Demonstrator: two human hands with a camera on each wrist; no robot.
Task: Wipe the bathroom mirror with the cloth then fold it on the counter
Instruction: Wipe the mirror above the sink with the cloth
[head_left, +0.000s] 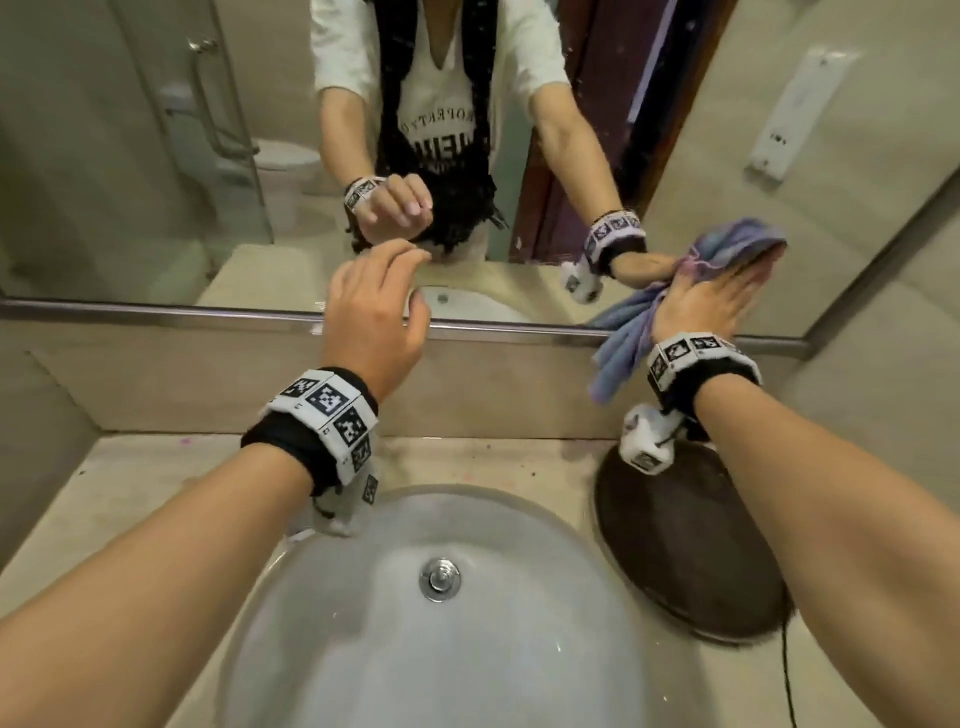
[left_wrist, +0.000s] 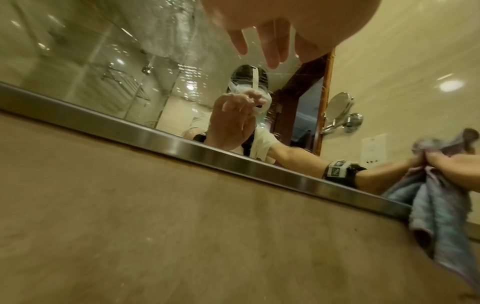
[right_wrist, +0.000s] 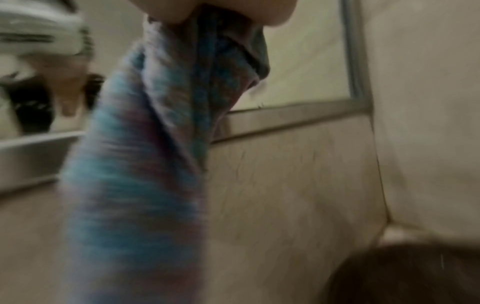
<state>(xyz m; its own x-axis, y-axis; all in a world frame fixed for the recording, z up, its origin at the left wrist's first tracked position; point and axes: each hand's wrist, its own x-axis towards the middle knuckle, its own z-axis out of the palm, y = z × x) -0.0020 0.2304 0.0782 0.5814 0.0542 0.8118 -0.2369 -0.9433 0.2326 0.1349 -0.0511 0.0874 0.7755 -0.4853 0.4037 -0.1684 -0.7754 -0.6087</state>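
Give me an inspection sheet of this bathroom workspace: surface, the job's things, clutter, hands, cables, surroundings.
Surface: beige counter with small specks near the back edge, around a white sink.
Job's things: cloth, blue and purple, bunched against the lower right corner of the mirror, its tail hanging below the metal frame; the glass shows spots.
Clutter: dark round tray on the counter right of the sink.
Hands: right hand presses the cloth to the glass, fingers flat on top; left hand hovers near the mirror, loosely curled, holding nothing.
Cables: thin dark cord beside the tray.
Surroundings: tiled walls; shower glass and toilet seen in reflection.
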